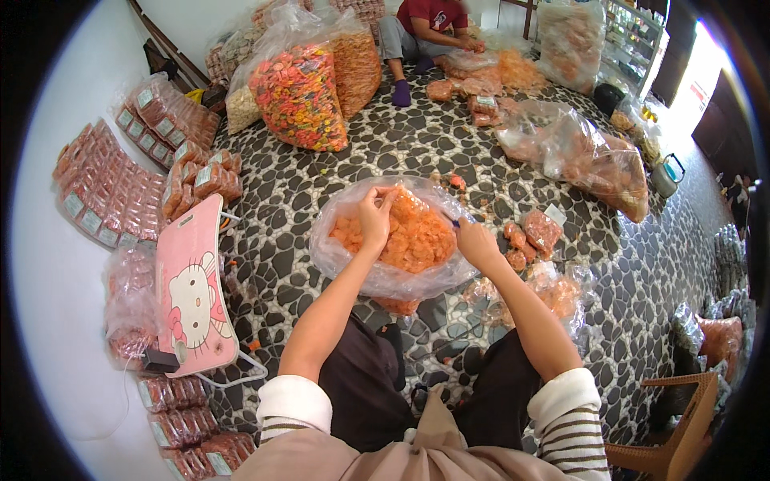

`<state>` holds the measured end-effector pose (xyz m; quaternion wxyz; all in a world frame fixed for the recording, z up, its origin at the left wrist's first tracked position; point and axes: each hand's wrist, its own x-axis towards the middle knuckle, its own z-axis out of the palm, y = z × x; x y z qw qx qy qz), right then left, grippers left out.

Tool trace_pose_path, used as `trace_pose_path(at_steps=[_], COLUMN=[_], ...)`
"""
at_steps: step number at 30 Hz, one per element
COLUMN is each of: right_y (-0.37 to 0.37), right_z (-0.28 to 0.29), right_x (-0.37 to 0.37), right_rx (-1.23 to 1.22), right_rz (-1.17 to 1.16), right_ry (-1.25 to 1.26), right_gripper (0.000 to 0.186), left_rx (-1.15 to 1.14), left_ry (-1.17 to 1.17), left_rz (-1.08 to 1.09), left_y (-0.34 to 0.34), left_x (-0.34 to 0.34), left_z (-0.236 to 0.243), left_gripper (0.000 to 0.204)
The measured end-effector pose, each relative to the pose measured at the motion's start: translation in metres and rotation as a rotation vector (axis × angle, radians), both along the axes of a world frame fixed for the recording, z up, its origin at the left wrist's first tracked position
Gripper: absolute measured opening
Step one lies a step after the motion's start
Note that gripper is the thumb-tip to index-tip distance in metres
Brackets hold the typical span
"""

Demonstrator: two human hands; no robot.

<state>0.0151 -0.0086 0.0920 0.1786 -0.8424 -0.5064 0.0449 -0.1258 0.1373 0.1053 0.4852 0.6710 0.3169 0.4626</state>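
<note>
In front of me a large clear plastic bag [341, 271] stands with its mouth spread wide, full of thin orange chips [417, 244]. Inside the opening, the fingers of my left hand [374, 218] pinch the upper edge of a smaller clear plastic bag [411, 202], which has orange chips in or behind it. My right hand [480, 244] is closed at the right side of the opening. A thin dark blue handle [451, 220] sticks out of its fingers toward the chips; what it belongs to cannot be made out.
Small filled packs [541, 232] and loose plastic lie right of the big bag. A pink folding table [192, 293] leans at left beside stacked packs [108, 188]. Large sacks [301, 92] stand behind. Another person [429, 32] sits at the back among bags. A brown chair [674, 425] is lower right.
</note>
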Motion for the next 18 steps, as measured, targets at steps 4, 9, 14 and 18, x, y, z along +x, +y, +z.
trace_pose_path(at_steps=[4, 9, 14, 18], right_y=[0.009, 0.016, 0.02, 0.024], right_z=[0.01, 0.018, 0.02, 0.013], right_x=[0.002, -0.005, -0.002, -0.008], right_rx=[0.397, 0.497, 0.43, 0.509], right_rz=[0.008, -0.025, -0.026, 0.057], right_ry=[0.39, 0.519, 0.496, 0.557], right_gripper=[0.024, 0.021, 0.021, 0.024], left_rx=[-0.101, -0.079, 0.048, 0.095], left_ry=[0.012, 0.02, -0.025, -0.009], left_rz=[-0.144, -0.221, -0.302, -0.269], left_y=[-0.012, -0.02, -0.025, -0.024], left_x=[0.01, 0.018, 0.015, 0.015], left_z=[-0.011, -0.016, -0.014, -0.015], left_gripper=[0.017, 0.019, 0.026, 0.024])
